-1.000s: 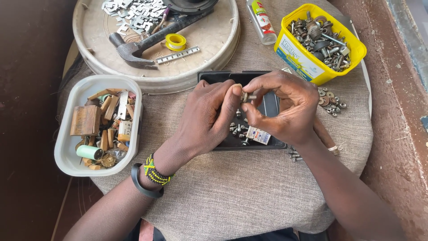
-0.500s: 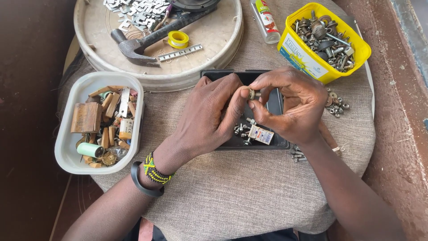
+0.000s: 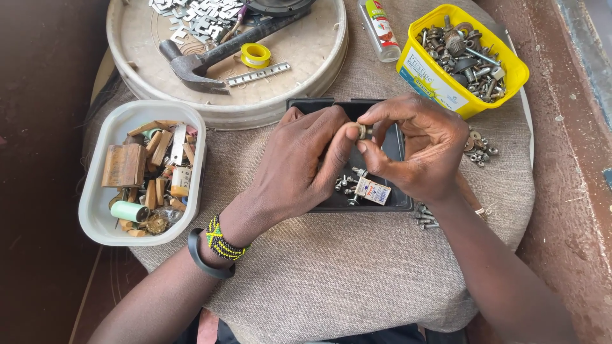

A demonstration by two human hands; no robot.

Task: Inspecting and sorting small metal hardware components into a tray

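My left hand [image 3: 299, 167] and my right hand [image 3: 421, 150] meet above a shallow black tray [image 3: 400, 202] on a cloth-covered seat. Between the fingertips of both hands sits a small round metal part [image 3: 364, 131], like a nut or washer. Each hand pinches it from its own side. Under the hands the tray holds several small screws [image 3: 346, 183] and a little white component with a red mark [image 3: 373, 191]. The left wrist wears a black band and a beaded bracelet.
A yellow tub of bolts and nuts [image 3: 463, 58] stands at the back right, loose hardware [image 3: 478, 150] beside it. A round tray [image 3: 153, 95] at the back carries a hammer [image 3: 213, 57], yellow tape roll [image 3: 255, 55] and metal bits. A white tub of wooden pieces [image 3: 95, 210] lies left.
Both hands stay together over the black tray, turning the small metal part slightly between the fingertips. The view has shifted a little downward.
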